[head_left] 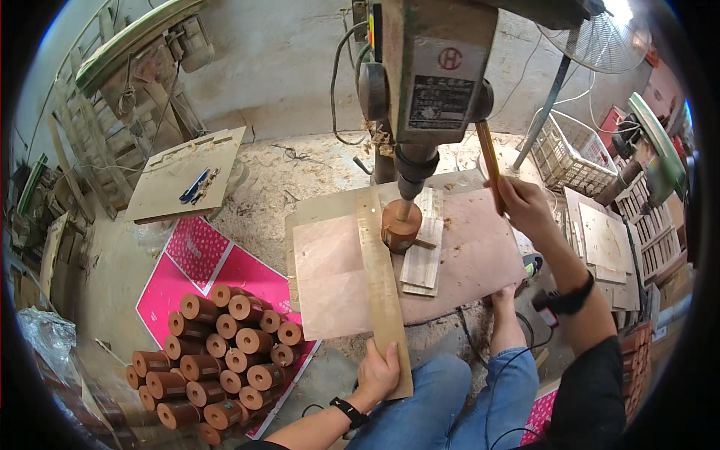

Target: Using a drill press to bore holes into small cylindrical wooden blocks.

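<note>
My left hand (379,369) grips the near end of a long flat wooden strip (384,292) that lies across the drill press table. The strip's far part rests against the left side of a reddish-brown cylinder (397,238), which stands upright under the drill chuck (415,169). The bit comes down into the cylinder's top. My right hand (523,206) is closed round the lower part of the drill press lever (489,157), right of the green-grey machine head (442,64). Pale wooden blocks (424,264) sit at the cylinder's right side.
Several drilled brown cylinders (255,341) are piled on a pink sheet (176,289) at lower left. Behind it stands a board-topped stand (187,176) with a blue-handled tool (195,186). A white plastic crate (574,154) and another machine are at right. Shavings cover the floor.
</note>
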`<state>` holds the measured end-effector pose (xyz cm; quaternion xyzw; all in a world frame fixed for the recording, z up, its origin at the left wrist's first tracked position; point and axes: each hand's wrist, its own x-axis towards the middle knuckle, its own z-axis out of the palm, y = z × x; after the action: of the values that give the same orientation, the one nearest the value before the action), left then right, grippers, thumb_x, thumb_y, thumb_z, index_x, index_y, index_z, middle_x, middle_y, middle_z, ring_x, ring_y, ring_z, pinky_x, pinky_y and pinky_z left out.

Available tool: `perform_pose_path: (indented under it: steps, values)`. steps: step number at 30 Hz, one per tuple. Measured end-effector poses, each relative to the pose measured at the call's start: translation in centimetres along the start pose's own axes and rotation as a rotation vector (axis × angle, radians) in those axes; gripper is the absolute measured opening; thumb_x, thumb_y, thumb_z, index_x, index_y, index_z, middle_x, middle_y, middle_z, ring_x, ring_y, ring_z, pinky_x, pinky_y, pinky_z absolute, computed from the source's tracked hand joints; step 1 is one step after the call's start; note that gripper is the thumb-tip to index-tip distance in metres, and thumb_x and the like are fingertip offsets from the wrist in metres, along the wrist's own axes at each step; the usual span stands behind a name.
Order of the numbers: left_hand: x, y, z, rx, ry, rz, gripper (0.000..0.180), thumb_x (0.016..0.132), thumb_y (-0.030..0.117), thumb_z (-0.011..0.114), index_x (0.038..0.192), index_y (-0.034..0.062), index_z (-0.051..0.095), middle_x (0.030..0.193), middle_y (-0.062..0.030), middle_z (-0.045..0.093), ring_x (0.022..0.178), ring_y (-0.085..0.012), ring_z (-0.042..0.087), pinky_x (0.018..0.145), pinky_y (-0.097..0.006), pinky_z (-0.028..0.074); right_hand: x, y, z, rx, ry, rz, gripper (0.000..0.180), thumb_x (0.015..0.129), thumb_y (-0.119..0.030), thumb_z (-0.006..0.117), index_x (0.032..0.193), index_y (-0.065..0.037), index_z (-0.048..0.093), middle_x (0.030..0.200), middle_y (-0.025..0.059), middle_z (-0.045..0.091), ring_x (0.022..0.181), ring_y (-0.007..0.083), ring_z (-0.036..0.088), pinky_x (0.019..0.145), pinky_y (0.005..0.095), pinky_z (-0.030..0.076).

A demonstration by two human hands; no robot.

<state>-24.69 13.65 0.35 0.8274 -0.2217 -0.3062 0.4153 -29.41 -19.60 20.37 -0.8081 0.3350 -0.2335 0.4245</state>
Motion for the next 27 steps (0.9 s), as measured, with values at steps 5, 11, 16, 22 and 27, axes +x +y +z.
perform_pose_path:
  steps: [5,11,16,22,27]
  values:
    - [-0.1,0.1,0.0,0.055,0.018,-0.024,0.052,0.096,0.045,0.050,0.117,-0.0014,0.044,0.099,-0.0343,0.064,0.093,-0.0525,0.062,0.081,-0.057,0.048,-5.1,-8.2,-6.0,-0.372,0.261,-0.116,0.052,0.102,-0.044,0.049,0.086,0.000,0.072,0.054,0.0005,0.050,0.050,0.0088,0.046,0.046,0.0291,0.035]
    - [-1.0,0.2,0.1,0.178,0.257,0.213,0.078,0.081,0.048,0.072,0.129,-0.0025,0.037,0.114,-0.0262,0.053,0.106,-0.0408,0.054,0.091,-0.048,0.044,1.7,-13.4,-7.7,0.508,0.437,-0.373,0.041,0.095,-0.038,0.059,0.108,0.001,0.068,0.065,-0.0015,0.049,0.057,0.0067,0.046,0.055,0.0209,0.035]
    - [-1.1,0.8,-0.8,0.344,0.291,0.371,0.086,0.070,0.055,0.078,0.128,0.0009,0.044,0.113,-0.0224,0.044,0.107,-0.0403,0.044,0.093,-0.052,0.038,10.8,-13.0,-6.5,0.450,0.349,-0.473,0.038,0.096,-0.036,0.062,0.112,-0.002,0.064,0.074,-0.0020,0.055,0.058,0.0058,0.047,0.054,0.0229,0.039]
    - [1.3,-0.3,-9.3,0.813,0.355,0.511,0.076,0.069,0.039,0.082,0.128,0.0060,0.050,0.113,-0.0214,0.045,0.108,-0.0376,0.043,0.092,-0.051,0.036,12.2,-7.5,-4.0,0.142,0.240,-0.037,0.042,0.094,-0.038,0.064,0.122,-0.007,0.064,0.080,0.0043,0.063,0.060,0.0098,0.054,0.054,0.0255,0.045]
    - [10.6,-2.5,-20.8,0.960,0.471,0.296,0.073,0.070,0.022,0.080,0.135,0.0100,0.048,0.117,-0.0202,0.046,0.112,-0.0382,0.045,0.091,-0.052,0.039,-0.9,0.0,-5.4,0.073,-0.054,0.033,0.041,0.093,-0.038,0.066,0.115,-0.003,0.067,0.074,0.0020,0.062,0.061,0.0081,0.055,0.056,0.0242,0.047]
